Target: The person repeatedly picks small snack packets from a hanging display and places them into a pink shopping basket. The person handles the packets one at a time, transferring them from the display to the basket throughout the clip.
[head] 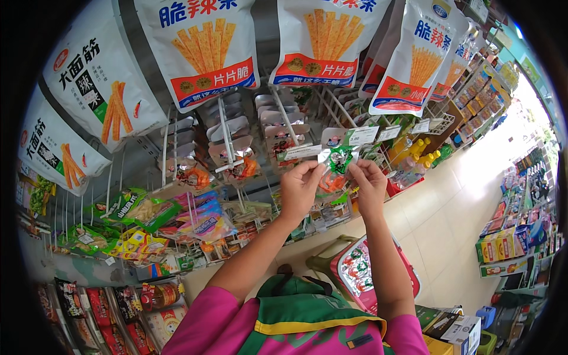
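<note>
Both hands are raised in front of the display rack. My left hand (301,191) pinches the left edge of a small snack packet (333,183), silver with green print and an orange lower part. My right hand (370,182) pinches its right edge. The packet is upright, just below a metal peg's price tag (361,136); whether the peg passes through its top cannot be told. Behind it hangs a similar packet (333,137), partly covered. To the left, rows of small packets (237,153) hang on metal pegs.
Large white snack bags (213,49) hang overhead. A pink basket (410,270) holding several silver packets (357,268) stands by a green stool (321,262) below my right forearm. Cardboard boxes (457,330) stand at lower right. Past the tiled floor (435,226) are stocked shelves (519,213).
</note>
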The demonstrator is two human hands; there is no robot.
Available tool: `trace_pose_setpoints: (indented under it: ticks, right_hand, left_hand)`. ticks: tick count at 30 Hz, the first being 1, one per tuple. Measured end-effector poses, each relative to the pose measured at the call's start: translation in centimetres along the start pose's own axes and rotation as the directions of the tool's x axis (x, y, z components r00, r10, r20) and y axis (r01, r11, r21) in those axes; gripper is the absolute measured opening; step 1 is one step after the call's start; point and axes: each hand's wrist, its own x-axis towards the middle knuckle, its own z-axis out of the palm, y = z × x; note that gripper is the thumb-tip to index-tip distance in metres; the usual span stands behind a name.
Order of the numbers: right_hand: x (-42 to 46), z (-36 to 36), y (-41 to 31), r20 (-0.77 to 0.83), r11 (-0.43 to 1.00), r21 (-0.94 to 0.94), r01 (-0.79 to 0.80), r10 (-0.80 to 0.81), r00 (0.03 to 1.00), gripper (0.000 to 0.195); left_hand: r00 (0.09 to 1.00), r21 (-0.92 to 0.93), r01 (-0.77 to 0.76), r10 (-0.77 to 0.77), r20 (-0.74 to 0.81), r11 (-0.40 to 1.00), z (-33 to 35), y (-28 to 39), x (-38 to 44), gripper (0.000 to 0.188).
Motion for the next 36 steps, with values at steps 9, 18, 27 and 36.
trace_pose_setpoints:
  ticks: [9, 18, 27, 36]
  right_hand:
    - [0.2, 0.2, -0.9, 0.01, 0.999, 0.041, 0.006, -0.006, 1.0, 0.005]
    - [0.1, 0.1, -0.8, 0.002, 0.998, 0.055, -0.03, 0.03, 1.0, 0.005]
    - [0.9, 0.4, -0.7, -0.01, 0.999, 0.033, -0.022, 0.023, 1.0, 0.005]
    - [6.2, 2.8, 3.2, -0.099, 0.935, -0.273, 0.225, -0.26, 0.961, 0.014]
  left_hand:
    - [0.998, -0.101, -0.053, 0.05, -0.029, 0.994, 0.5, 0.6, 0.1, 0.013]
    - [0.999, -0.021, -0.034, 0.033, -0.028, 0.999, 0.4, -0.1, 0.1, 0.016]
    - [0.997, 0.014, -0.061, 0.062, -0.044, 0.998, 0.6, 0.0, 0.7, 0.015]
    - [0.944, 0.509, -0.309, 0.326, 0.058, 0.804, 1.4, -2.3, 1.4, 0.063]
